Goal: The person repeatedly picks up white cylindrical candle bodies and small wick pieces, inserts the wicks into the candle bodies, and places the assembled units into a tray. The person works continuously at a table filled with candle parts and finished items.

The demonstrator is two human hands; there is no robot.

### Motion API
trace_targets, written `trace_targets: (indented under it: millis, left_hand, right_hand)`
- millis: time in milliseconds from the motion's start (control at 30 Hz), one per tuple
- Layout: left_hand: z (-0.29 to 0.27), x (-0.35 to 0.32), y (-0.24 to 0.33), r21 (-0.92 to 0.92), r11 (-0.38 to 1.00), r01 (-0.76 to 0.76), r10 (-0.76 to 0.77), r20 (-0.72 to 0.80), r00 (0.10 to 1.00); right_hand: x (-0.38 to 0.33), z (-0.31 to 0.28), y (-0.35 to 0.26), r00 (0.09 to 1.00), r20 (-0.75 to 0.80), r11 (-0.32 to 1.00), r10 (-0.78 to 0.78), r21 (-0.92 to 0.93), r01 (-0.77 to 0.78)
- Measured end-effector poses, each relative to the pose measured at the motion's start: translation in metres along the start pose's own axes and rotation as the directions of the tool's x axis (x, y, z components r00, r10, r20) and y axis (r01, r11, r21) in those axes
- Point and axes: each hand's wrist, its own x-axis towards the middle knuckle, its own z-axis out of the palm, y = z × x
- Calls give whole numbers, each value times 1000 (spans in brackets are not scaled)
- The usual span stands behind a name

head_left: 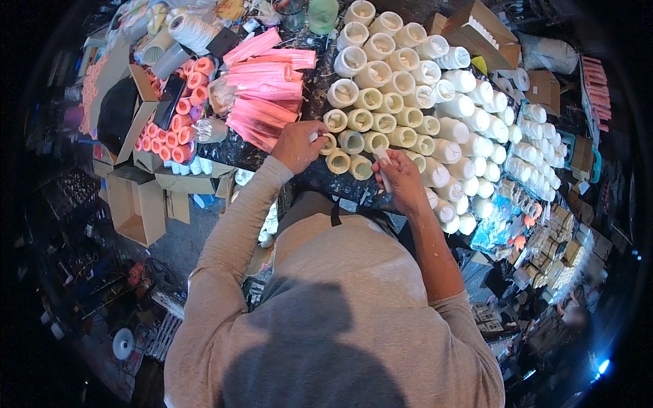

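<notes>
Near the frame's centre, the left hand (pixel 298 145) has its grip pinched on a small white piece beside the cream rolls (pixel 360 122) massed on the dark desk (pixel 314 102). Just right of centre, the right hand (pixel 398 178) pinches a thin white strip (pixel 383 166) at the cluster's lower edge. Pink sleeves (pixel 262 88) lie upper left.

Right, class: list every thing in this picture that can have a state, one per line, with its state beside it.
left hand: closed, fingertips pinching something small and white at a cream tube
right hand: closed round a thin white stick
white stick: held, lower end pointing down toward the bench
cream tubes: upright, packed side by side, tops open
pink sleeves: lying flat, piled
cardboard box: open
</notes>
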Motion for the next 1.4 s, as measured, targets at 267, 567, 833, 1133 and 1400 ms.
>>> trace_targets:
  millis: [267, 567, 833, 1133, 1400]
  left_hand:
    - [39, -1, 22, 351, 901, -253, 235, 93, 967]
    - [42, 28, 21, 560, 702, -441, 273, 360, 892]
    - [43, 36, 16, 549, 721, -423, 218, 400, 890]
    - [48, 32, 19, 539, 727, -426, 243, 378, 893]
    - [42, 33, 16, 354, 839, -414, 284, 364, 887]
  right_hand:
    - [-7, 1, 16, 972, -116, 910, -206, -387, 147]
    - [25, 41, 2, 863, 11, 306, -504, -933, 190]
    - [31, 47, 3, 853, 19, 331, -521, -917, 223]
    - [37, 50, -3, 927, -26, 264, -375, -961, 79]
    - [5, 8, 14, 951, -21, 767, -309, -596, 236]
